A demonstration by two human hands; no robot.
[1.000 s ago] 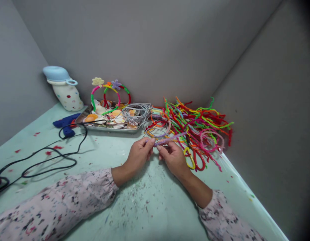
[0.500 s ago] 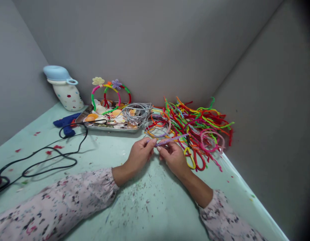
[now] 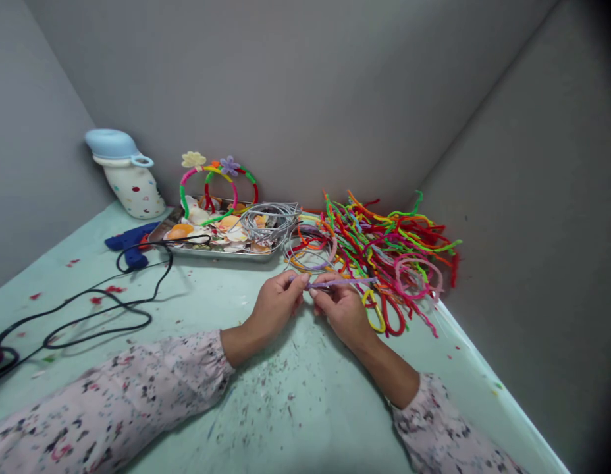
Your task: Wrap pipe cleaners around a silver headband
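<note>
A thin purple pipe cleaner (image 3: 352, 281) runs between my hands near the middle of the table, its free end sticking out to the right over my right hand. My left hand (image 3: 278, 303) pinches it between thumb and fingers. With thumb and fingertips closed, my right hand (image 3: 341, 308) holds the same pipe cleaner close beside the left fingertips. Just beyond my hands lie loops of grey wire and coloured pipe cleaners (image 3: 310, 247). To the right is a tangled heap of bright pipe cleaners (image 3: 384, 237).
A metal tray (image 3: 221, 255) holds shells, a grey wire coil (image 3: 270, 220) and two decorated rings (image 3: 236, 191). Left of it are a blue glue gun (image 3: 132, 245) with a black cable (image 3: 147, 306) and a white bottle (image 3: 135, 187). Scissors (image 3: 394, 316) lie by the heap.
The free end of the purple pipe cleaner has swung downward and slightly right. Both hands have stayed nearly in place.
</note>
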